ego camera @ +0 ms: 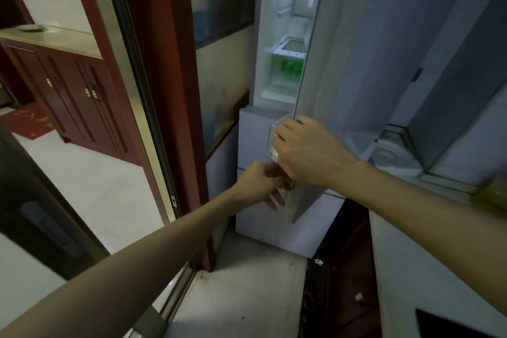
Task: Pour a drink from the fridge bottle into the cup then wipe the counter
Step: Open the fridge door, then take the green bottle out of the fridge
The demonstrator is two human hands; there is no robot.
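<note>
Head view: green bottles (pixel 288 67) stand in a compartment of the fridge (pixel 252 132) behind the half-open door (pixel 343 63), not yet reached. Right hand (pixel 307 151) curls its fingers round a clear thing, likely the cup (pixel 274 143), at the door's edge. Left hand (pixel 260 181) bends its fingers at the door's lower corner, whether gripping I cannot tell. With both hands occupied, the cup may knock the door and slip.

Two hands show: one left hand (pixel 258 184) and one right hand (pixel 310 151). There is one clear cup (pixel 274 143), and one fridge (pixel 252 140) with one fridge door (pixel 378 57). Far inside stand at least two green bottles (pixel 288 67), too blurred to count surely. Far left, one red cabinet (pixel 68 107) bears three brass knobs (pixel 49 82); one red mat (pixel 27 121) lies there.
</note>
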